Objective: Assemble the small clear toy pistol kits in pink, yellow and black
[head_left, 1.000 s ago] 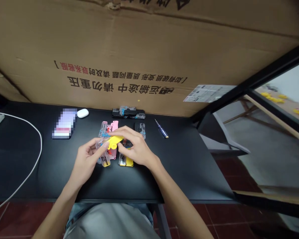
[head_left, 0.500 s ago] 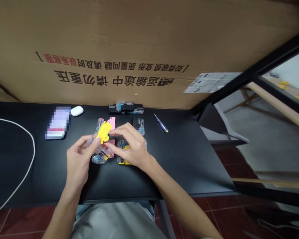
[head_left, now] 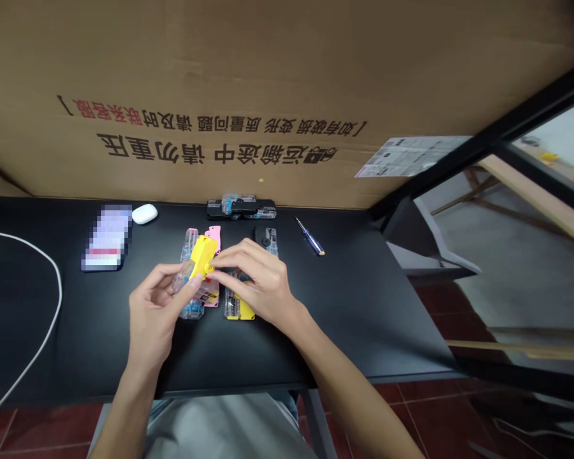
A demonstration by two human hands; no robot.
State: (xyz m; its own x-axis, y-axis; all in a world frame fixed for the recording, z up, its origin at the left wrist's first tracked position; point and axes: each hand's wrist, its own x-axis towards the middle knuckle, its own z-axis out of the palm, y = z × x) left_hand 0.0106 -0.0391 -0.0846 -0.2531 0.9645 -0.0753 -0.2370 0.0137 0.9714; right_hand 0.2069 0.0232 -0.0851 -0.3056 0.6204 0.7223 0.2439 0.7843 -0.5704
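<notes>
My left hand (head_left: pixel 155 305) grips a clear plastic piece with a yellow part (head_left: pixel 200 257) on it, thumb and fingers closed around its lower end. My right hand (head_left: pixel 258 284) pinches the yellow part from the right with thumb and forefinger. Both hands hover just above the black table (head_left: pixel 354 299). Under them lie a clear and pink piece (head_left: pixel 213 237), a clear piece with blue (head_left: pixel 192 310) and a clear and yellow piece (head_left: pixel 238 307).
A black and clear device (head_left: pixel 242 206) lies at the back against a large cardboard box (head_left: pixel 268 83). A small screwdriver (head_left: pixel 309 236) lies to the right, a white earbud case (head_left: pixel 144 213) and a blurred flat object (head_left: pixel 106 237) to the left. A white cable (head_left: pixel 43 331) curves at far left.
The yellow part has swung from lying sideways to pointing up and away. Both hands shifted slightly left as the view moved.
</notes>
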